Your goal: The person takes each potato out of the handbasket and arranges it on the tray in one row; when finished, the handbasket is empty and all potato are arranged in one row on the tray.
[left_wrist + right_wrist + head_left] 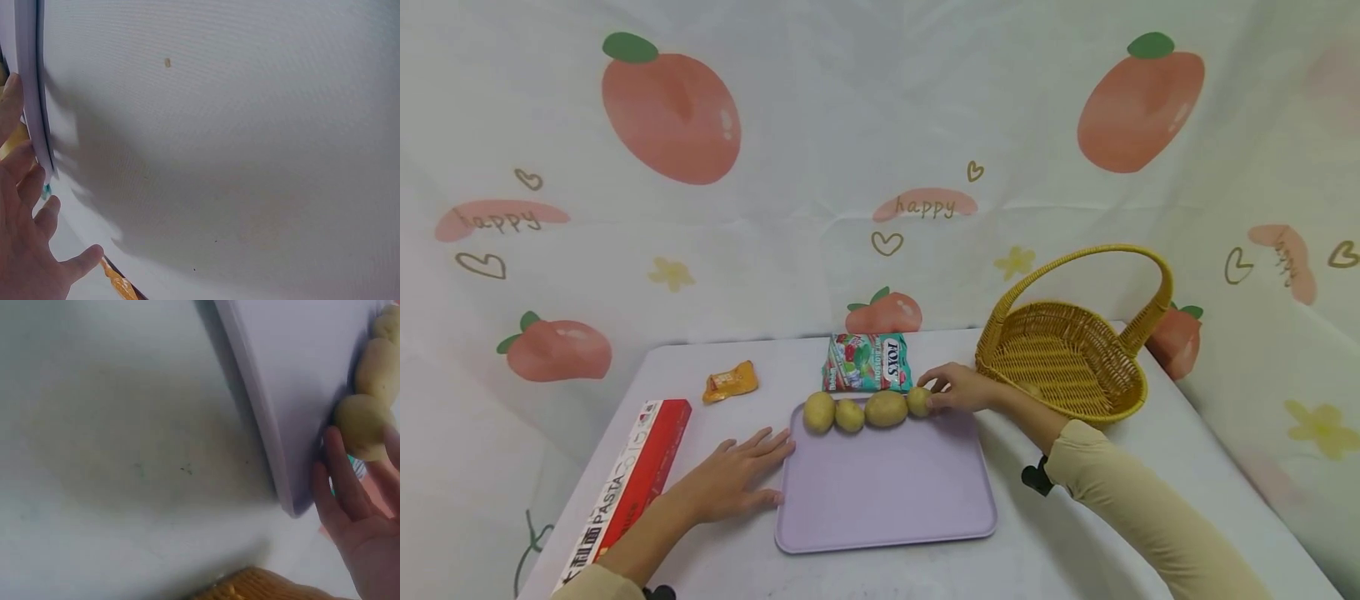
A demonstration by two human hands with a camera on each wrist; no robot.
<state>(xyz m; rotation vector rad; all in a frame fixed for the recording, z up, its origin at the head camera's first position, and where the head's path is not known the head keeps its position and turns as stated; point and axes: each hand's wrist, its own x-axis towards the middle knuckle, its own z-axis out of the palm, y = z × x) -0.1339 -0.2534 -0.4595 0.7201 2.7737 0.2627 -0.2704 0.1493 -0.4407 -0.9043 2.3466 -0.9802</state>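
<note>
Four... several potatoes stand in a row along the far edge of a pale purple tray (886, 492). From the left come a large potato (818, 412), a smaller potato (849, 415), an oval potato (886, 409) and a small potato (918, 402) at the right end. My right hand (961, 388) holds that last one between thumb and fingers; the right wrist view shows the fingers about the same potato (362, 427). Spread flat, my left hand (737, 477) has its fingertips at the tray's left rim. In the left wrist view its fingers (47, 219) are straight and apart.
A yellow wicker basket (1056, 350) with a tall handle stands at the right, a yellowish round thing (1030, 389) inside. Behind the tray lies a FOX'S candy bag (867, 363). An orange packet (731, 382) and a red-and-white pasta box (632, 475) lie at the left.
</note>
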